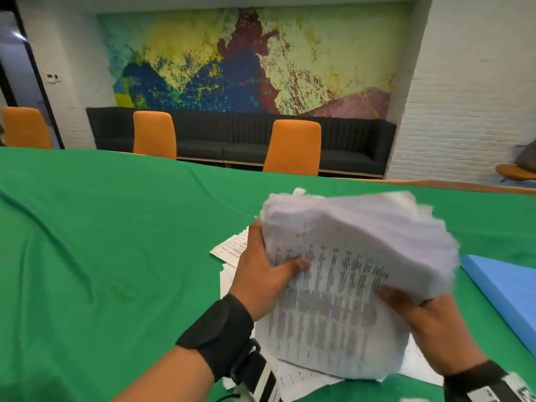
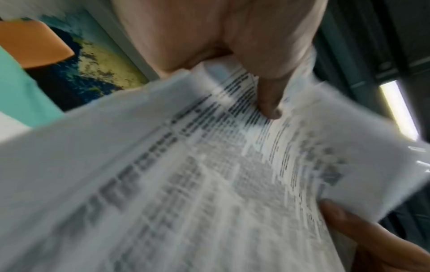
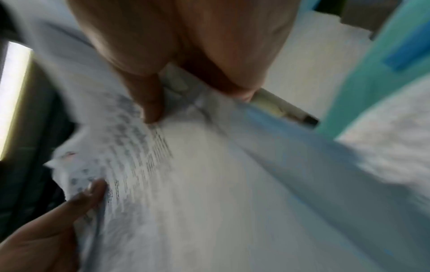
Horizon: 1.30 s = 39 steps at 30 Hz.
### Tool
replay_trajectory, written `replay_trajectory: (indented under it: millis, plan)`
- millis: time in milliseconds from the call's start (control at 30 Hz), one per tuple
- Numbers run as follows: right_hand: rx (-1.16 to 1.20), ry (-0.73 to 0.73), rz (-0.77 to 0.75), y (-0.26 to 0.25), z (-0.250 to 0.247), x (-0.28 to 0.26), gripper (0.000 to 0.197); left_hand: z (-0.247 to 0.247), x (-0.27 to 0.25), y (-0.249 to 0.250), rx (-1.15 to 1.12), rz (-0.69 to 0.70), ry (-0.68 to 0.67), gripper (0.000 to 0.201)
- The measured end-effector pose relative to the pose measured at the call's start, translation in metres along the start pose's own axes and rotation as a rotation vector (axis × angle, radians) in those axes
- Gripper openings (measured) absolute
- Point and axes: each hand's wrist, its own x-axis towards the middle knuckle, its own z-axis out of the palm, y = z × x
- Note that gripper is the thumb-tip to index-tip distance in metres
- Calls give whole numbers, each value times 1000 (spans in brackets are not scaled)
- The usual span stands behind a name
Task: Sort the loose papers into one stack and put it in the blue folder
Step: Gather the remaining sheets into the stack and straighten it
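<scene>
A thick, uneven stack of printed papers (image 1: 348, 256) is held tilted above the green table, blurred by motion. My left hand (image 1: 266, 274) grips its left edge, thumb on the printed top sheet. My right hand (image 1: 420, 317) grips the lower right edge, thumb on top. The left wrist view shows the stack of papers (image 2: 209, 174) with my left thumb (image 2: 267, 99) pressed on the print. In the right wrist view the stack of papers (image 3: 197, 184) fills the frame under my right thumb (image 3: 149, 103). The blue folder (image 1: 504, 291) lies shut on the table to the right. A few loose sheets (image 1: 232, 248) lie under the stack.
The table has a green cloth (image 1: 101, 242) with bare room to the left. Orange chairs (image 1: 293, 146) stand along its far side, a dark sofa (image 1: 220, 134) behind them. More loose sheets (image 1: 301, 378) lie near the front edge.
</scene>
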Motion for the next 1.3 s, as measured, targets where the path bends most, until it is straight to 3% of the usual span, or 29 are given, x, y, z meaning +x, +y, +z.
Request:
replay_trajectory:
  millis: [100, 233, 333, 400, 433, 567, 633, 733, 800, 933, 1067, 1133, 1300]
  plan:
    - [-96, 116, 45, -9, -27, 17, 4, -1, 21, 9, 134, 25, 4, 63]
    - [66, 136, 299, 15, -89, 23, 40, -24, 61, -14, 361, -249, -61, 29]
    - [126, 178, 508, 59, -120, 7, 45, -29, 70, -49, 805, -410, -364, 52]
    - [136, 194, 611, 84, -130, 1, 69, -20, 69, -72, 1043, -435, -575, 72]
    - [148, 201, 642, 88, -131, -1, 71, -15, 70, -81, 1131, -424, -652, 78]
    - [168, 176, 714, 96, -133, -1, 37, 1, 77, -98, 1344, -406, -779, 85]
    - [181, 173, 718, 95, -134, -4, 33, 3, 82, -107, 1382, -403, -802, 71]
    - [203, 191, 744, 91, -134, -6, 33, -1, 85, -104, 1380, -298, -680, 47]
    - [211, 181, 749, 88, -133, -8, 34, -3, 78, -95, 1256, -210, -634, 46]
    - [221, 175, 737, 88, -134, -11, 35, 9, 39, -77, 1112, -127, -881, 46]
    - [221, 170, 727, 88, -133, -12, 37, 10, 13, -76, 1178, -246, -1028, 110]
    - [228, 175, 726, 89, -134, -13, 38, 8, 8, -77, 1219, -261, -1056, 116]
    - [231, 184, 726, 90, -134, -13, 41, 4, 12, -81, 1227, -95, -1009, 55]
